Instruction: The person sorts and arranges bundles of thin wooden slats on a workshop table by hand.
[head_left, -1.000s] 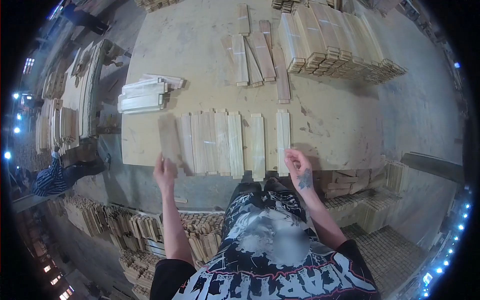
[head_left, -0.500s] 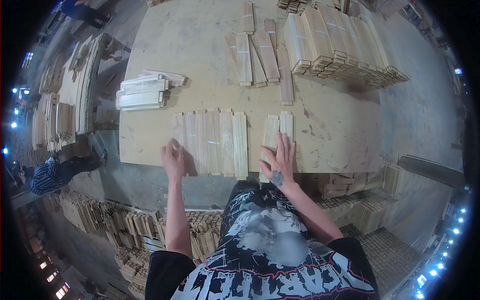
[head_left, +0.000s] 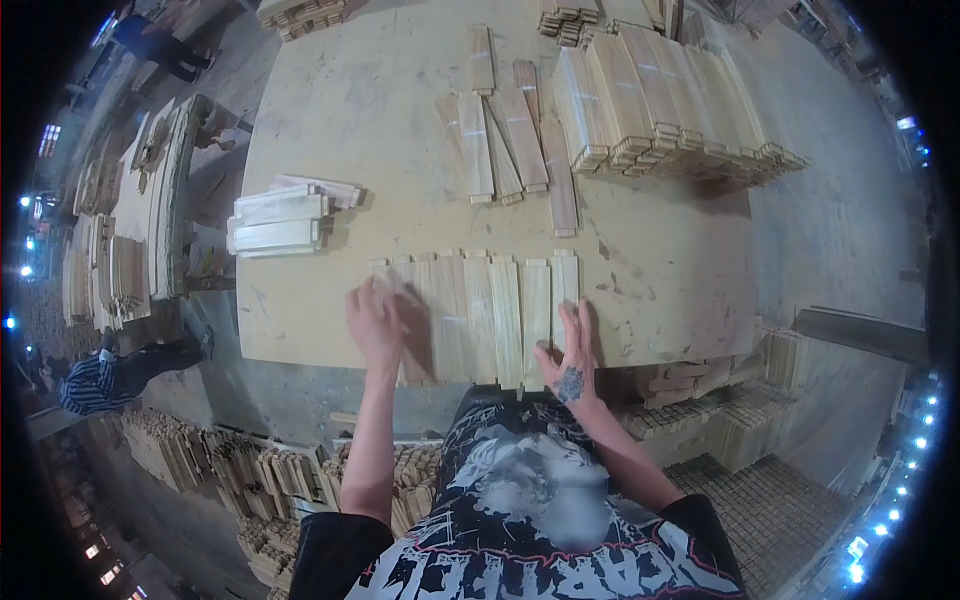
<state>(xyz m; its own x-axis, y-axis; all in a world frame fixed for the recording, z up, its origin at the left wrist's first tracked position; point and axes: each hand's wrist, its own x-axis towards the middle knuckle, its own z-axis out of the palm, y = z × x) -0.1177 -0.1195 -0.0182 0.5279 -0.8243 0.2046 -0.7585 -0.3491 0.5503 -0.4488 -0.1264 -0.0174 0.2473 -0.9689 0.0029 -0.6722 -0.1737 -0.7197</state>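
Side by side near the table's front edge lies a row of wooden slats [head_left: 450, 310], their long sides touching or nearly so. My left hand [head_left: 377, 325] is over the left end of this row, fingers bent and apart, covering part of the leftmost slats. Two pale slats [head_left: 538, 305] stand at the right end of the row, with a narrow gap to the others. My right hand [head_left: 572, 355] rests against the outer one, fingers apart, its fingertips at that slat's right side. Neither hand is wrapped round a slat.
Loose slats [head_left: 510, 140] lie farther back, beside a large stack of slats [head_left: 650, 95] at the back right. A small pile [head_left: 280, 220] sits at the left of the table [head_left: 350, 130]. Two people stand at the left, one in a striped top [head_left: 90, 382].
My left hand has moved right along with the left part of the row. The gap to the two right slats has narrowed. The view has shifted slightly.
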